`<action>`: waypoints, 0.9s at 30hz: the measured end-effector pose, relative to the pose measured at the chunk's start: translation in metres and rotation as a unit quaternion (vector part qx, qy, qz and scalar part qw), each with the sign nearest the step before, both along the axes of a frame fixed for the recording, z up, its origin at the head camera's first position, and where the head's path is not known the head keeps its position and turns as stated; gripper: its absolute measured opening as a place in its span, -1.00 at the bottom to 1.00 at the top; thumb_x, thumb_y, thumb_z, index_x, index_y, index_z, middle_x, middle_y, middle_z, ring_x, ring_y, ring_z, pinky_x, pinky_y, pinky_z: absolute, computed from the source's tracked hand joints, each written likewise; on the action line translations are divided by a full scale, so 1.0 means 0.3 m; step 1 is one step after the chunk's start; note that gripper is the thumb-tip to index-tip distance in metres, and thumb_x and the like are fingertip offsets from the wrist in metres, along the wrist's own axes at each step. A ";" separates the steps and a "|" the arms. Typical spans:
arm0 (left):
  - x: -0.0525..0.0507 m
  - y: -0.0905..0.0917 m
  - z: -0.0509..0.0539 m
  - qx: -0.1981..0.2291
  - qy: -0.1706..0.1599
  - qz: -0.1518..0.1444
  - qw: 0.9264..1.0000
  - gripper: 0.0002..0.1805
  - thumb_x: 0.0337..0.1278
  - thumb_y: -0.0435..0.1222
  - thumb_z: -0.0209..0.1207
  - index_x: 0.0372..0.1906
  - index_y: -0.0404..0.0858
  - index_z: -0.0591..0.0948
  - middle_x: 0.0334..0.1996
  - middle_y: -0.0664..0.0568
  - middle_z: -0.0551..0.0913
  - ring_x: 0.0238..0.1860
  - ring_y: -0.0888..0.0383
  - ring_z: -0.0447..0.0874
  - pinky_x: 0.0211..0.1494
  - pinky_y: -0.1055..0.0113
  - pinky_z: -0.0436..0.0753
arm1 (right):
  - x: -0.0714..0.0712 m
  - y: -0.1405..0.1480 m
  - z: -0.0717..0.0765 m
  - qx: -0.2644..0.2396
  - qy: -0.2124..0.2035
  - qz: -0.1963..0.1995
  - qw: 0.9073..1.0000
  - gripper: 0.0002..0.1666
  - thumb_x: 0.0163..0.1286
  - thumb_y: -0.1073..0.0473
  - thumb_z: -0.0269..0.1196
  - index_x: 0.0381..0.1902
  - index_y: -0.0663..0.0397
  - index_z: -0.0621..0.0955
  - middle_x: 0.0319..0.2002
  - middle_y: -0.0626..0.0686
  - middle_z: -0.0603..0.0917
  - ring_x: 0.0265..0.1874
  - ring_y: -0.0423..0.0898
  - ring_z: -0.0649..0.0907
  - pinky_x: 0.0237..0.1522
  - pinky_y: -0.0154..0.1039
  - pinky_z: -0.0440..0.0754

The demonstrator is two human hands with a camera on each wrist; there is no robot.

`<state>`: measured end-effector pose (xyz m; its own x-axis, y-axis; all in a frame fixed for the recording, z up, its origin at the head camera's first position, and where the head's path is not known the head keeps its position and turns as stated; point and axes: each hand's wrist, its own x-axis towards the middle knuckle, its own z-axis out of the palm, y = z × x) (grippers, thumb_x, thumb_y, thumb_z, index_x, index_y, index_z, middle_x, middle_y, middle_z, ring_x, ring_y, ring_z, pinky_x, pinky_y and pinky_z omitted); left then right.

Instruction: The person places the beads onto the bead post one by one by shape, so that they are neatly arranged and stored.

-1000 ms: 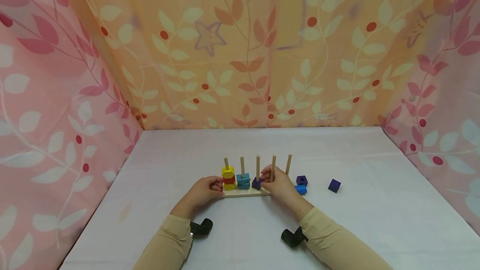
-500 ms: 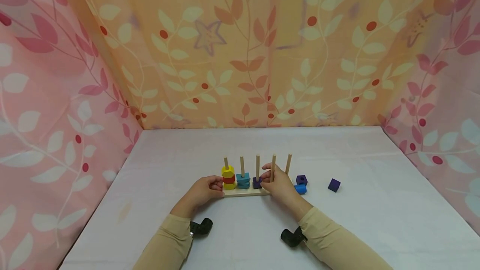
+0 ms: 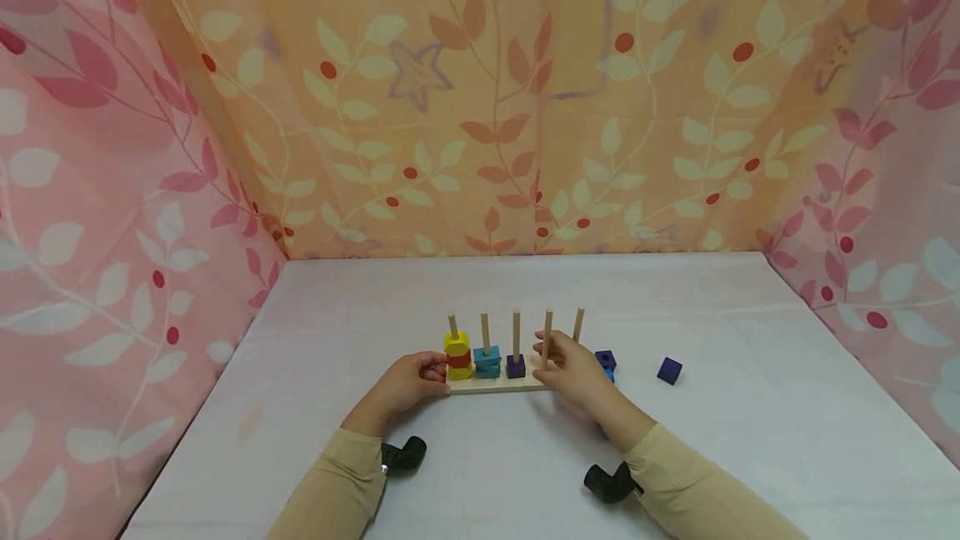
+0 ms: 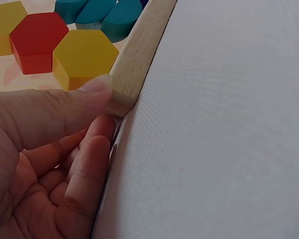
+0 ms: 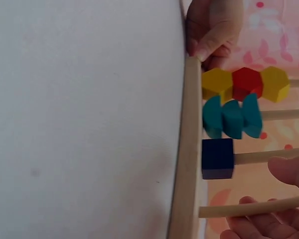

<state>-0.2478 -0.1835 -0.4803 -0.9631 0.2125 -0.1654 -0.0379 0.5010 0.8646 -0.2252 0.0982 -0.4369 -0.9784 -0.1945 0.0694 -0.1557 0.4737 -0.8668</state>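
My left hand (image 3: 405,383) pinches the left end of a wooden peg board (image 3: 491,387), thumb above and fingers curled below. The first peg bears yellow and red hexagonal blocks (image 4: 39,42). On the second sit teal half-round blocks (image 5: 232,119). A dark purple cube (image 5: 217,159) stands at the foot of the third peg, against the board. My right hand (image 3: 583,377) is around the fourth peg (image 5: 254,206), which carries no block. Its thumb and fingers are apart with nothing held between them. The fifth peg's foot is hidden behind this hand.
Right of the board lies a purple block with a hole (image 3: 605,359), beside a blue piece (image 3: 610,374) partly hidden by my right hand. Farther right is another purple cube (image 3: 670,370). Patterned curtains surround the white table (image 3: 480,473).
My right hand has let go of the purple cube and moved right, away from it. The cube has turned and now sits squarely on the third peg. My left hand stays put.
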 end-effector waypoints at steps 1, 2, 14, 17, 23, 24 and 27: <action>0.000 0.000 0.000 0.001 0.000 0.000 1.000 -0.50 -0.15 -0.33 0.36 0.01 -0.30 0.52 -0.31 0.05 0.56 -0.30 0.17 0.50 -0.19 0.37 0.53 | 0.006 0.009 0.008 -0.001 0.002 0.007 1.000 -0.37 0.09 0.37 0.31 0.16 0.19 0.41 0.00 0.17 0.58 0.06 0.13 0.52 0.11 0.03 0.38; -0.001 0.000 -0.001 0.001 0.002 -0.001 1.000 -0.50 -0.15 -0.34 0.36 0.01 -0.30 0.52 -0.31 0.05 0.56 -0.30 0.18 0.50 -0.20 0.38 0.53 | 0.011 0.019 0.015 -0.001 0.003 0.014 1.000 -0.36 0.10 0.36 0.30 0.17 0.21 0.40 0.02 0.18 0.56 0.07 0.13 0.51 0.12 0.02 0.37; 0.004 0.000 0.008 -0.005 0.001 -0.004 1.000 -0.51 -0.14 -0.32 0.36 0.01 -0.28 0.52 -0.31 0.04 0.56 -0.29 0.16 0.49 -0.19 0.36 0.53 | 0.032 0.201 0.085 0.023 0.005 0.021 0.999 -0.71 0.23 0.33 0.21 -0.06 0.19 0.55 -0.08 0.15 0.61 -0.07 0.03 0.59 -0.04 -0.10 0.53; 0.006 0.001 0.006 -0.005 0.004 -0.005 1.000 -0.51 -0.14 -0.33 0.35 0.01 -0.30 0.51 -0.30 0.04 0.56 -0.29 0.16 0.50 -0.19 0.37 0.53 | 0.022 0.253 0.086 0.028 -0.001 0.000 1.000 -0.73 0.25 0.34 0.18 -0.07 0.22 0.53 -0.09 0.21 0.61 -0.10 0.04 0.60 -0.09 -0.11 0.56; 0.004 0.002 0.006 0.002 0.000 0.003 1.000 -0.50 -0.15 -0.35 0.36 0.01 -0.31 0.51 -0.30 0.04 0.56 -0.29 0.17 0.50 -0.19 0.37 0.53 | -0.012 0.318 0.058 0.046 -0.010 -0.028 0.998 -0.70 0.26 0.32 0.17 -0.03 0.25 0.51 -0.04 0.25 0.57 -0.05 0.12 0.57 -0.06 -0.04 0.53; 0.004 0.002 0.006 0.002 0.001 0.003 1.000 -0.50 -0.15 -0.36 0.36 0.01 -0.31 0.51 -0.31 0.04 0.56 -0.29 0.17 0.50 -0.19 0.36 0.53 | -0.018 0.324 0.051 0.050 -0.012 -0.030 0.998 -0.69 0.27 0.32 0.17 -0.02 0.25 0.51 -0.03 0.25 0.57 -0.04 0.13 0.56 -0.05 -0.04 0.53; 0.003 0.005 0.005 0.000 0.004 0.001 1.000 -0.50 -0.14 -0.37 0.35 0.01 -0.32 0.51 -0.30 0.03 0.57 -0.29 0.18 0.50 -0.18 0.34 0.54 | -0.033 0.338 0.030 0.055 -0.025 -0.033 0.998 -0.66 0.27 0.31 0.17 0.01 0.27 0.49 0.00 0.26 0.55 0.00 0.15 0.53 -0.02 -0.02 0.51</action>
